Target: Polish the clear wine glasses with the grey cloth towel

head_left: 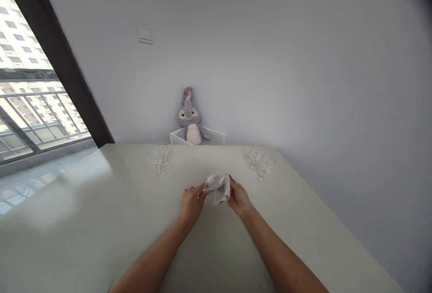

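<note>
My left hand [192, 205] and my right hand [240, 197] hold a bunched white cloth [219, 188] between them, above the middle of the cream table [297, 221]. A thin transparent shape shows at the cloth's left side, but I cannot tell what it is. Two clear stemmed glasses [158, 159] stand towards the far left of the table, close together. Another two [260, 162] stand towards the far right. Neither hand touches these glasses.
A grey plush rabbit [189, 119] sits in a white perforated basket [197, 137] just beyond the far table edge. A white wall rises behind and to the right. A dark-framed window and balcony railing [40, 113] are at the left.
</note>
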{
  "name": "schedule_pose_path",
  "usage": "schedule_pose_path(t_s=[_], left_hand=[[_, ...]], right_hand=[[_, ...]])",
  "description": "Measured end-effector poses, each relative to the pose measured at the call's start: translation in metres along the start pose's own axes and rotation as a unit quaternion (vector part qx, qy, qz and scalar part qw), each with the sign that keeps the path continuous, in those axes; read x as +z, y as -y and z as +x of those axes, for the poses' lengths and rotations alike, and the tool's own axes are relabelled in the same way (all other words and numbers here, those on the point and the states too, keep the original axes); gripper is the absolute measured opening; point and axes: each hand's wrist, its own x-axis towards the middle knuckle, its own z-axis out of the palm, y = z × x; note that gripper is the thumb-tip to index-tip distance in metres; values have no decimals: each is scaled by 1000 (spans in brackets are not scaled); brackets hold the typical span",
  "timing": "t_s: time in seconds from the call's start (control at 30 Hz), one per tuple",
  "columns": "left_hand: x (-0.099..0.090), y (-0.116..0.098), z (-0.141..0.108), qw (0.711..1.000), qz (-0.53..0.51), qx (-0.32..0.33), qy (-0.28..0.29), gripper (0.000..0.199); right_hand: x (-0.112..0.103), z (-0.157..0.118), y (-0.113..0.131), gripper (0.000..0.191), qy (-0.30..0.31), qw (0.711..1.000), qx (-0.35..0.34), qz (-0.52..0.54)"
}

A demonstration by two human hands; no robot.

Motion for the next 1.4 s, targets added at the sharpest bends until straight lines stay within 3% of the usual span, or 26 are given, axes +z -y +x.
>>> schedule_pose_path(t_s=[0.1,0.2,0.33,0.43,0.53,0.63,0.73,0.83,0.97,1.03,1.1,1.17,1.23,1.4], left_hand=[[1,-4,-2,999,-13,-34,-9,33],[0,-15,-7,999,-25,-20,-11,44],[0,-24,-9,994,-105,-9,-1,40],[0,-18,-3,961,-272,-52,-2,32],[-3,-12,3,871,-478,-114,1,49],[-11,-13,5,785,-590,-187,11,65],[-17,-14,7,742,-615,-261,-54,54],[-21,-7,11,715,-613,-308,-135,52],[-32,12,17,726,-538,-304,-302,52],[-38,17,19,744,-497,-251,-369,52],[-40,15,17,767,-472,-180,-396,54],[-36,7,12,795,-457,-106,-383,56],[-26,-4,4,829,-450,-30,-329,59],[2,-26,-16,893,-409,124,-140,71]], right_hand=[[22,-11,-23,34,14,998,2,54],[36,-22,-39,34,35,999,-27,9],[31,-21,-42,28,39,992,-69,-97],[21,-18,-37,24,-2,966,-113,-232],[15,-19,-31,22,18,886,-170,-430],[15,-24,-29,31,70,762,-220,-605],[15,-25,-29,45,102,672,-283,-677],[15,-24,-30,47,122,630,-314,-699],[15,-26,-26,37,148,580,-299,-743],[17,-28,-19,53,152,561,-312,-752],[19,-30,-11,58,118,568,-349,-736],[20,-31,-3,44,62,591,-381,-709],[20,-32,0,36,28,603,-391,-695],[19,-31,-6,23,67,589,-349,-726]])
